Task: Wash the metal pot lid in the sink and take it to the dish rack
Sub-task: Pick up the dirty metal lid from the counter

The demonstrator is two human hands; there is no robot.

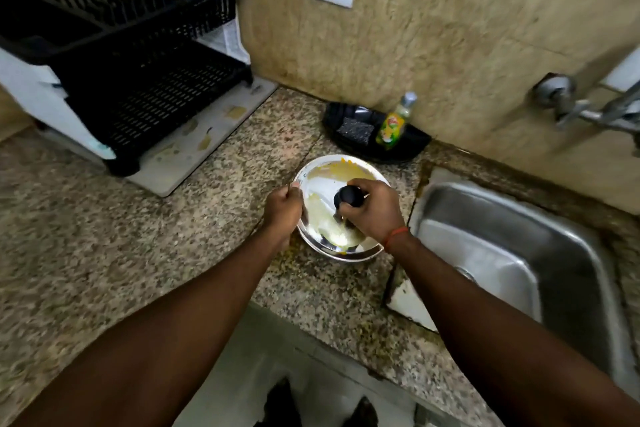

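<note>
A round metal pot lid smeared with yellow residue lies on the granite counter, just left of the steel sink. My right hand is closed around the lid's black knob. At the lid's left rim my left hand grips the edge. The black two-tier dish rack stands at the back left of the counter. Whether the lid is lifted off the counter I cannot tell.
A black tray at the wall holds a scrub pad and a green dish-soap bottle. The tap juts from the wall at the right above the sink. A white mat lies under the rack.
</note>
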